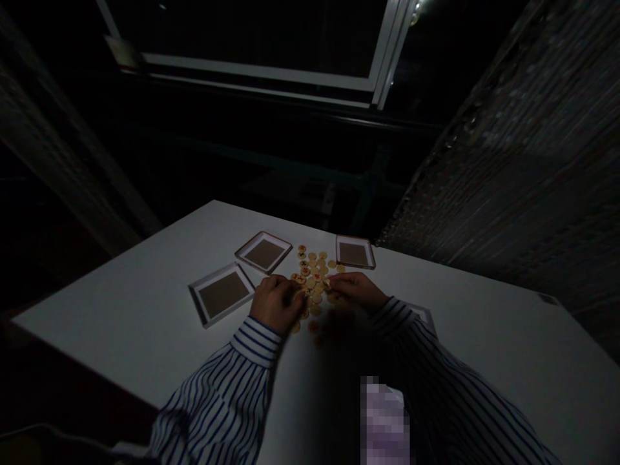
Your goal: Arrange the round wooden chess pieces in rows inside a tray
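Round, pale wooden xiangqi pieces [310, 282] lie in a loose pile on the white table, some showing red or black characters and others blank. At the pile's left side, my left hand [278, 303] is closed, thumb and fingers curled round what looks like a xiangqi piece, mostly hidden. My right hand [358, 289] comes in from the right and pinches a xiangqi piece [327, 283] between thumb and fingertips, just over the pile. Its shadow darkens the pieces nearest me.
Shallow square trays with brown bottoms surround the pile: a left tray [198, 310], a back-left tray [241, 253] and a back-right tray [372, 255]. Another tray [426, 316] is partly behind my right sleeve. A pixelated purple patch covers the near edge. A beaded curtain [508, 155] hangs right.
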The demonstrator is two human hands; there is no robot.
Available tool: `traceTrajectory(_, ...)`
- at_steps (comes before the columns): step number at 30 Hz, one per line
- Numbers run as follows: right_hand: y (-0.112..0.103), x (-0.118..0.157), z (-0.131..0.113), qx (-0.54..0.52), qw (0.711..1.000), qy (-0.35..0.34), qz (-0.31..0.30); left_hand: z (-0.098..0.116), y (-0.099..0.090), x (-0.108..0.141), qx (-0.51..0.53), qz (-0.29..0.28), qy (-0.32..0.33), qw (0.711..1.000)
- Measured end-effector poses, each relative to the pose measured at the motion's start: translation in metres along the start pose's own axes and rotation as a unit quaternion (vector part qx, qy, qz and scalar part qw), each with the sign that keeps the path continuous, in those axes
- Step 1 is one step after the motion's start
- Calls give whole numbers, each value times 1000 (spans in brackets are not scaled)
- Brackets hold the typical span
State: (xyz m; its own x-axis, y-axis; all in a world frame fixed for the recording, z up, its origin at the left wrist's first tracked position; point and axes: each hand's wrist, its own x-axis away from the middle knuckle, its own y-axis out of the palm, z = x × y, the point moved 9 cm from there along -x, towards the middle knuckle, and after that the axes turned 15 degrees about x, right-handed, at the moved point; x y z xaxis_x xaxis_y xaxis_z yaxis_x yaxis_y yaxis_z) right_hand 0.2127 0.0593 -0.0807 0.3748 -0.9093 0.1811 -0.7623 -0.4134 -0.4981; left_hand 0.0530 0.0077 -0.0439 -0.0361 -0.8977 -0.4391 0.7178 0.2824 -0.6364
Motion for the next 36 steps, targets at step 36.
traceTrajectory(36, -29, 33, -11, -23, 998, -48, 34, 51, 33, -3, 80, -23, 92, 992)
